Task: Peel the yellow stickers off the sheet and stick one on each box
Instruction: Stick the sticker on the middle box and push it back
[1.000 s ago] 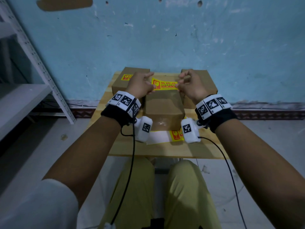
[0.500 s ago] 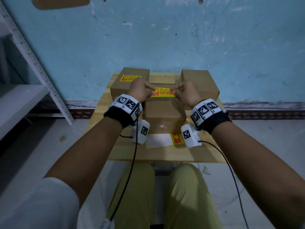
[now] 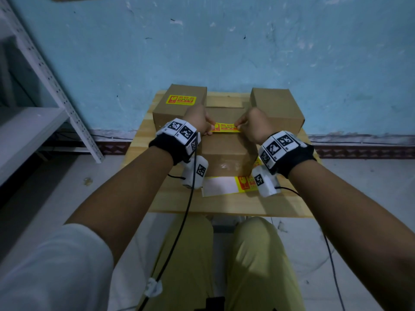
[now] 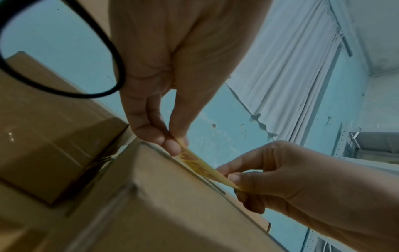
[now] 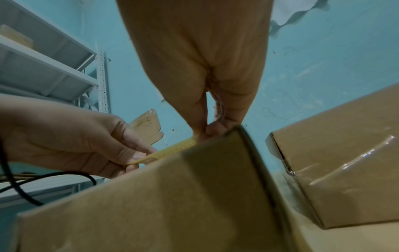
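Note:
A yellow sticker (image 3: pixel 226 128) is stretched flat just over the top of the middle cardboard box (image 3: pixel 228 153). My left hand (image 3: pixel 197 122) pinches its left end and my right hand (image 3: pixel 251 125) pinches its right end. In the left wrist view the yellow sticker (image 4: pixel 200 168) hangs slightly above the box edge between both pinches; in the right wrist view the yellow sticker (image 5: pixel 170 150) shows edge-on. The back left box (image 3: pixel 179 106) carries a yellow sticker (image 3: pixel 181 100). The back right box (image 3: pixel 277 108) has a bare top. The sticker sheet (image 3: pixel 224 185) lies in front of the middle box.
The boxes stand on a small wooden table (image 3: pixel 179 198) against a blue wall. A grey metal shelf (image 3: pixel 33 108) stands to the left. My knees are under the table's front edge, and black cables hang from both wrists.
Both hands have carried the sticker toward me and lower, from above the far edge of the middle box to just over its top.

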